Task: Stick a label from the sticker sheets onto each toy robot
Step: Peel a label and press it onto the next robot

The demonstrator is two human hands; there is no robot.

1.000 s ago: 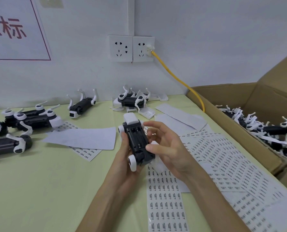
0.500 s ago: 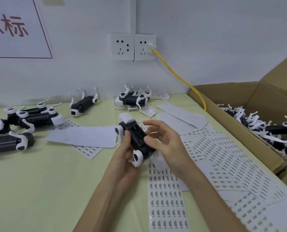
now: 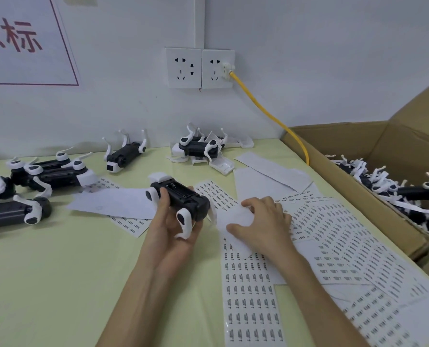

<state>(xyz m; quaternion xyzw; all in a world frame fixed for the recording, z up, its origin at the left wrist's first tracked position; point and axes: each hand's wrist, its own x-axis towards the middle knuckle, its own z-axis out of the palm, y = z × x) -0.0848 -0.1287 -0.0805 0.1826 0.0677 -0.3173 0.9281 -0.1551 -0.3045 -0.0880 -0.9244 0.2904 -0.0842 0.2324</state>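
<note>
My left hand (image 3: 168, 229) grips a black toy robot (image 3: 183, 199) with white legs, belly up, just above the table's middle. To its right my right hand (image 3: 266, 224) lies on the sticker sheets (image 3: 251, 284), thumb and fingers curled round the lifted edge of a blank white sheet (image 3: 236, 217). More sheets printed with small labels (image 3: 346, 234) spread towards the right. Whether a label sits on the held robot cannot be told.
Several toy robots (image 3: 51, 174) lie at the left, one (image 3: 126, 156) near the wall and a small pile (image 3: 198, 146) under the sockets. A cardboard box (image 3: 333, 136) at the right holds more robots (image 3: 396, 191). A yellow cable (image 3: 266, 108) runs from the socket behind the box. Blank paper (image 3: 113, 202) lies left of the held robot.
My right hand has left the robot and dropped to the right onto the sheets, taking hold of the white sheet. My left hand has tilted the robot to the left.
</note>
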